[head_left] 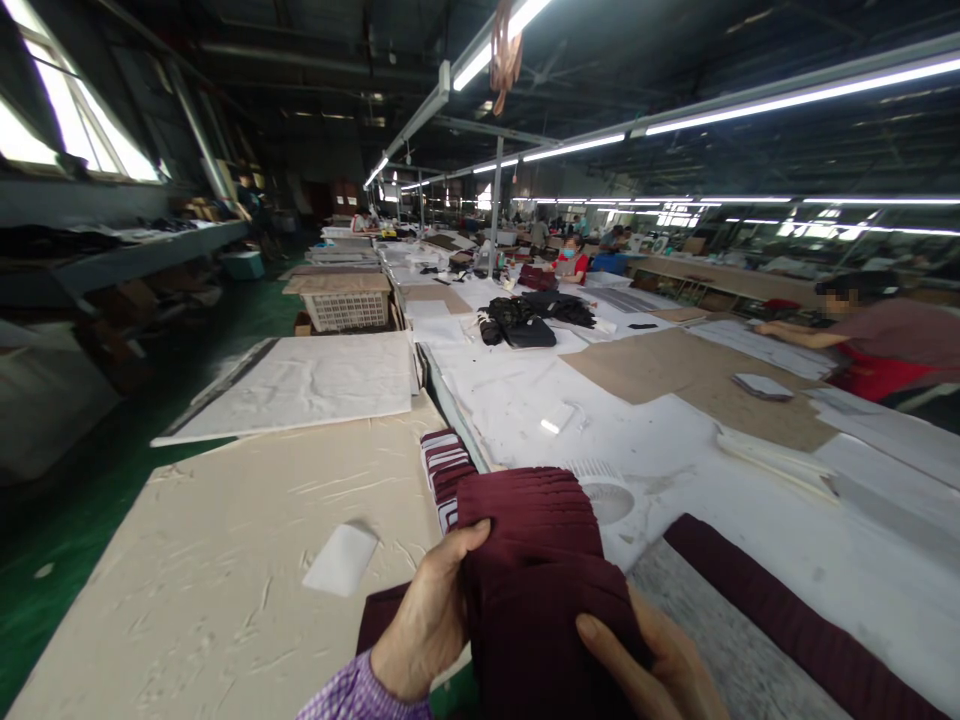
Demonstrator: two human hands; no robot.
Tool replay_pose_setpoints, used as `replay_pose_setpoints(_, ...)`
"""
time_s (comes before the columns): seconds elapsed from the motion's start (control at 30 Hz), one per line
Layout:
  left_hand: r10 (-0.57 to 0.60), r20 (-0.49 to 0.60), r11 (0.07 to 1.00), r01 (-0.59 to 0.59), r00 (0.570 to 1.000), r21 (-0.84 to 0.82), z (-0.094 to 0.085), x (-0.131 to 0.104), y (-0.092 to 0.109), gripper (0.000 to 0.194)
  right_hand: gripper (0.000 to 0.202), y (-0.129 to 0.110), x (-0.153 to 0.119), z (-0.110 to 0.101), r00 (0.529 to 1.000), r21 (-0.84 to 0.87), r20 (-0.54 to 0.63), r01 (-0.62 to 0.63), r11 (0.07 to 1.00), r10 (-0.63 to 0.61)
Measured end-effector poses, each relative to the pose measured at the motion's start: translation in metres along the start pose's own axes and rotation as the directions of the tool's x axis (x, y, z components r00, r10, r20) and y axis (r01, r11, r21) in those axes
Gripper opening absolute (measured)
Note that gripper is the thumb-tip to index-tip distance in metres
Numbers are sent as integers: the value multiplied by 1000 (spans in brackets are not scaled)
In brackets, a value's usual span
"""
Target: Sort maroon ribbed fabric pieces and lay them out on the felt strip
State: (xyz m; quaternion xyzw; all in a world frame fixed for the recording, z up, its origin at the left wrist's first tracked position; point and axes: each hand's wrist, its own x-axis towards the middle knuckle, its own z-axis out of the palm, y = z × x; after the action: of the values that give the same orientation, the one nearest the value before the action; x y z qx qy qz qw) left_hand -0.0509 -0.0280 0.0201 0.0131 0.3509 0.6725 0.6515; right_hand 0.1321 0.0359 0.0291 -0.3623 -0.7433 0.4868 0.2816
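Maroon fabric stack [536,530] at the bottom centre of the frame, gripped by both hands, with thin layered folds along the top. Left hand [431,610] partly closed round the left edge, thumb on the near face; right hand [652,650] closed round the lower right side, thumb laid over the cloth, most fingers hidden. Just beyond, at the edge of the beige-covered worktop [225,560], maroon-and-white bundles [446,460] in a row. Left of these, a white scrap [341,558]. At lower right, a long maroon strip [795,620], lying diagonally. Near the right edge, a person [892,340] leaning over sheets
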Motion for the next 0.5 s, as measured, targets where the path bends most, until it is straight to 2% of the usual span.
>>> replay_pose_setpoints(0.07,22,-19,1000,-22,1000,15,-1,1,1,36,41,0,1,-4,994,-50,104,-35,998,41)
replay_pose_setpoints(0.1,26,-21,1000,-26,999,13,-1,1,2,35,42,0,2,-6,993,-69,113,-35,997,43)
replay_pose_setpoints(0.3,19,-13,998,-20,1000,-52,-1,3,4,28,37,-1,1,-16,995,-151,86,-37,988,50)
replay_pose_setpoints(0.5,64,29,997,-63,998,-33,2,2,1,27,29,-9,3,-10,997,-49,78,4,999,0)
